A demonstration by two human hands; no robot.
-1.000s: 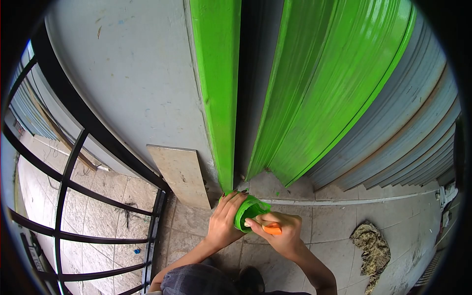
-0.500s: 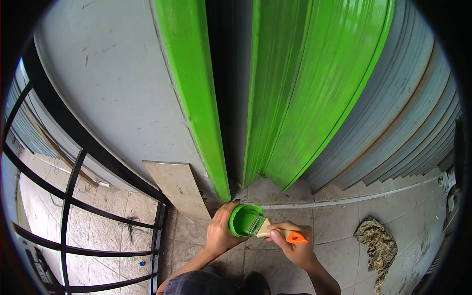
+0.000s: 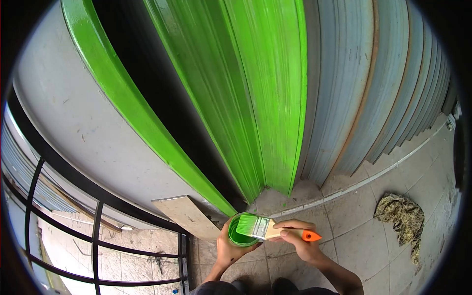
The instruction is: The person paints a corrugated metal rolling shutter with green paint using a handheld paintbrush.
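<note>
My left hand (image 3: 229, 251) is wrapped round a small paint can (image 3: 239, 240) with green paint inside and smeared along its rim. In my right hand (image 3: 301, 244) is a flat paintbrush (image 3: 278, 230), gripped by its pale handle with an orange end. Its bristles are coated green and lie over the mouth of the can. Beyond the can stand a narrow green strip (image 3: 147, 137) and a wider folded green panel (image 3: 268, 108), both glossy in places, with thinner, streaky green on the panel's left face.
Grey metal panels (image 3: 339, 98) with rusty edges line the right. At left are a pale wall panel (image 3: 73, 123) and a black metal grid (image 3: 98, 226). A board (image 3: 184, 215) leans near the can. A crumpled patterned cloth (image 3: 400, 221) lies on the tiled floor (image 3: 344, 246).
The brush has lifted out of the can's inside, its green bristles now showing above the rim. The view has turned, so the panels appear further left and slanted.
</note>
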